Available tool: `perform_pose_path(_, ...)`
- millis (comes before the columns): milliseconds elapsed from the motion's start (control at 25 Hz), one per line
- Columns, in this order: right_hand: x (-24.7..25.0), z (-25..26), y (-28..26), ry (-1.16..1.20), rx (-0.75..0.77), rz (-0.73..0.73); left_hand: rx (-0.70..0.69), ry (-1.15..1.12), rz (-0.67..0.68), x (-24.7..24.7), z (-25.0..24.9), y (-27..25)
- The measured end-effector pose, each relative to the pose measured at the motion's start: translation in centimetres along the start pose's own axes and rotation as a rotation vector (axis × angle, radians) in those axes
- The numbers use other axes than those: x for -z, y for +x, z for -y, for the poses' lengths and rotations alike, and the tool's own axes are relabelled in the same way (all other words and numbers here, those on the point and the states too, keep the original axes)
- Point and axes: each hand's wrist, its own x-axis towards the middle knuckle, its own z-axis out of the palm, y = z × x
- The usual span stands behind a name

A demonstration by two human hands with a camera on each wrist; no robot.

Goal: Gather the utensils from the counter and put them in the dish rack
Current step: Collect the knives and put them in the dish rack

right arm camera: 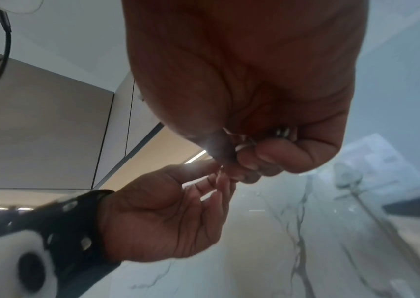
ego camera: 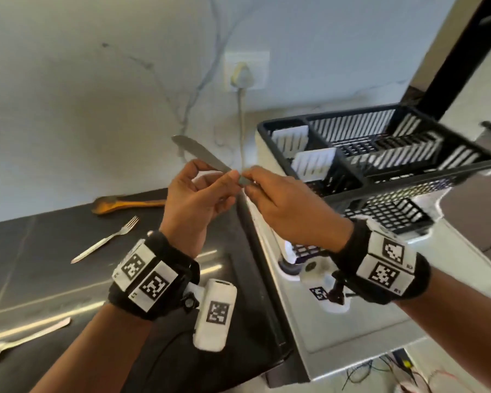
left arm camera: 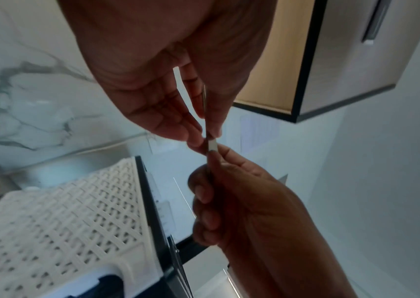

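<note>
Both hands on one knife (ego camera: 199, 154): left hand (ego camera: 194, 199) pinches the blade, right hand (ego camera: 288, 211) grips the handle, beside the dish rack (ego camera: 425, 177).

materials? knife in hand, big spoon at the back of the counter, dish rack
Knife: likely stainless steel, dull grey sheen, thin flat blade.
Big spoon: looks like wood, amber-brown, glossy, maybe varnished.
Dish rack: moulded plastic by the look, matte black slotted frame with white panels; the left wrist view shows a white lattice wall.
</note>
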Motion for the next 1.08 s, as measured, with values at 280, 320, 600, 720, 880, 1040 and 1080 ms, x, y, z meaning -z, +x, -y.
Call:
perform_pose_path(280, 12.1, -9.7, -1.4, -0.311, -0.169, 0.049, -0.077, 0.574, 0.071, -8.0, 4.1, 4.5)
perform_pose_path(320, 13.2, -11.3, -1.7, -0.360, -0.187, 0.048, -0.101, 0.694, 0.099, -8.3, 4.8, 5.2)
perform_pose_path(600, 17.4, -17.0, -2.6, -0.375, -0.162, 0.275, -0.126, 0.895, 0.213, -7.4, 8.6, 7.1)
perform_pose_path(720, 16.8, -17.0, -1.4, -0.411, -0.135, 0.399, -0.111, 0.839, 0.222, -7.2, 9.2, 7.0)
perform_pose_path(880, 16.0, -16.2, 1.0, -0.526, -0.061, 0.422, -0.106, 0.763, 0.245, -7.3, 9.5, 6.7)
perform_pose_path(1040, 14.4, -15.7, 1.8, -0.606, -0.033, 0.552, -0.101, 0.738, 0.231, -7.5, 9.5, 6.7)
perform_pose_path(1080, 14.2, -15.6, 1.9, -0.600, -0.034, 0.545, -0.100, 0.732, 0.230, -7.5, 9.5, 6.7)
